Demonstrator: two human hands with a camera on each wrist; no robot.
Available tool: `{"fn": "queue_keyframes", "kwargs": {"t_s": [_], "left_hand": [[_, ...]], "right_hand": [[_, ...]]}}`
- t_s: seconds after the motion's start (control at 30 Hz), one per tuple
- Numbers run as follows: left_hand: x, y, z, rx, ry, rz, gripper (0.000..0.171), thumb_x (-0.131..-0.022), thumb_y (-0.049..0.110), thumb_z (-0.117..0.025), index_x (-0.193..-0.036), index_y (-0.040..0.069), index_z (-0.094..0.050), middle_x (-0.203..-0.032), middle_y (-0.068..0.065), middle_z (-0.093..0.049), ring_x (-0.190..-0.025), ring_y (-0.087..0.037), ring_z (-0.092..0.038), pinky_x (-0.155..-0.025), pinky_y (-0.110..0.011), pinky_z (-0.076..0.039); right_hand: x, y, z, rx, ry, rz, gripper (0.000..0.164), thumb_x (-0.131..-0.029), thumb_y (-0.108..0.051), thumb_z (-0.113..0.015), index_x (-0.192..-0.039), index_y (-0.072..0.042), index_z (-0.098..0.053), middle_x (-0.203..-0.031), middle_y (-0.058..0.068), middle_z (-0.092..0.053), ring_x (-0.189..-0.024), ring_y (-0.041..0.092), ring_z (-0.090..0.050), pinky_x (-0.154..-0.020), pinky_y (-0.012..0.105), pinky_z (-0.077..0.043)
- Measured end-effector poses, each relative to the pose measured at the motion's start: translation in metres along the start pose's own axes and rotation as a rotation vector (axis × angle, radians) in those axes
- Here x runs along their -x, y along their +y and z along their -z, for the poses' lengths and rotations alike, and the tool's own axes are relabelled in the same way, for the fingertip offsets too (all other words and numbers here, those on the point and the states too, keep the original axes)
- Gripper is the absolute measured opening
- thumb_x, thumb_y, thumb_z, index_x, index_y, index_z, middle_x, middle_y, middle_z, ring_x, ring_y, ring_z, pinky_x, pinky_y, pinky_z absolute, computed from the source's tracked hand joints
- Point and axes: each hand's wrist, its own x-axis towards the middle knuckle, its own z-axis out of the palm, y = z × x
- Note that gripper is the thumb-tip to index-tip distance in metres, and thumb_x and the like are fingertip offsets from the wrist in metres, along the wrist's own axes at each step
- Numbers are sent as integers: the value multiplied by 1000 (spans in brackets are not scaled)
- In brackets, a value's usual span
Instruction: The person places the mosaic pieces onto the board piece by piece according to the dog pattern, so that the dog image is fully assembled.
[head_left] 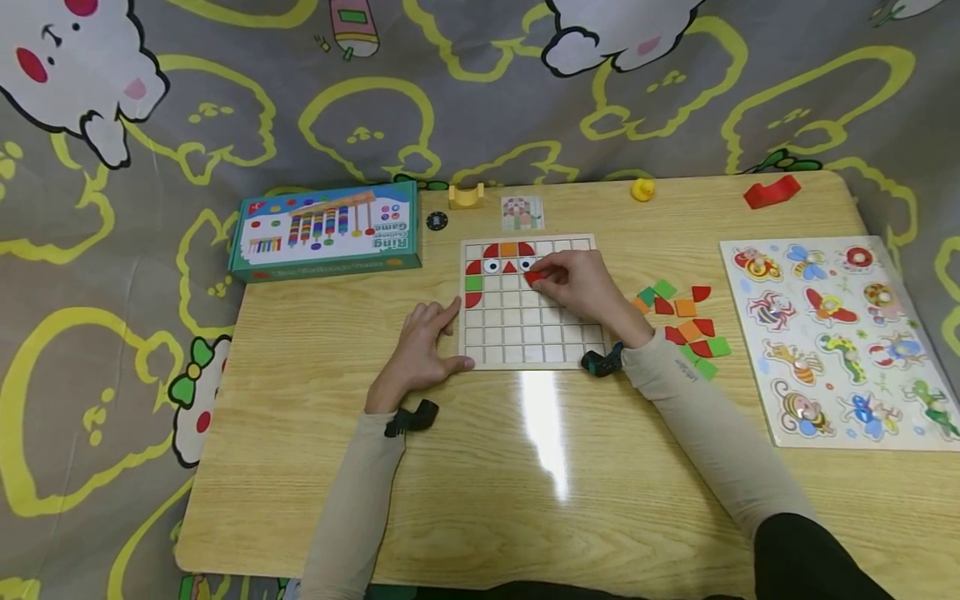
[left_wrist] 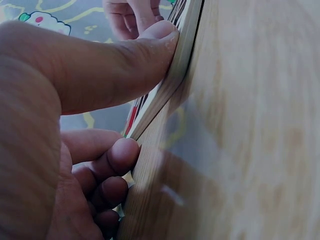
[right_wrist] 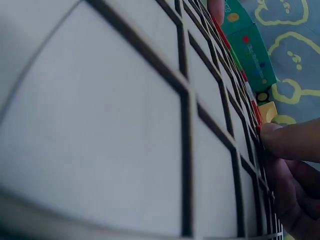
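Note:
A light wooden grid board (head_left: 531,335) lies mid-table with red, orange, green and eye tiles in its upper left cells. My left hand (head_left: 420,346) rests at its lower left, thumb and index finger spread along the edges. In the left wrist view the thumb (left_wrist: 115,70) touches the board's side (left_wrist: 182,65), and the other fingers bend below. With thumb and fingertips, my right hand (head_left: 581,287) pinches a red quarter-circle tile (head_left: 532,278) over the cell beneath the right eye tile (head_left: 527,264). In the right wrist view the fingers mostly hide that tile (right_wrist: 258,129).
Loose tiles (head_left: 686,308) lie right of the board, near the right forearm. Beyond them is an insect puzzle board (head_left: 813,333). Along the back stand a ring game box (head_left: 326,229), a yellow block (head_left: 467,197), a pattern card (head_left: 522,213), a duck (head_left: 642,190) and a red block (head_left: 772,192).

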Motion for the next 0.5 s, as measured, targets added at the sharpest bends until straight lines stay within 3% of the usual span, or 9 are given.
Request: {"fn": "queue_keyframes", "kwargs": {"t_s": [0.23, 0.5], "left_hand": [[-1, 2, 0, 6, 0, 3, 99, -73, 39, -85, -153, 10, -36, -91, 0, -42, -88, -18, -32, -79, -33, -24], [-1, 1, 0, 2, -2, 3, 98, -73, 38, -85, -153, 10, -36, -91, 0, -42, -88, -18, -32, -79, -33, -24]], "right_hand": [[-2, -3, -1, 119, -18, 27, 21, -84, -22, -79, -99, -7, -76, -82, 2, -69, -71, 13, -62, -67, 32, -50], [-5, -1, -1, 106, -43, 19, 16, -84, -18, -77, -96, -8, -76, -81, 2, -69, -70, 12, -61, -66, 30, -49]]}}
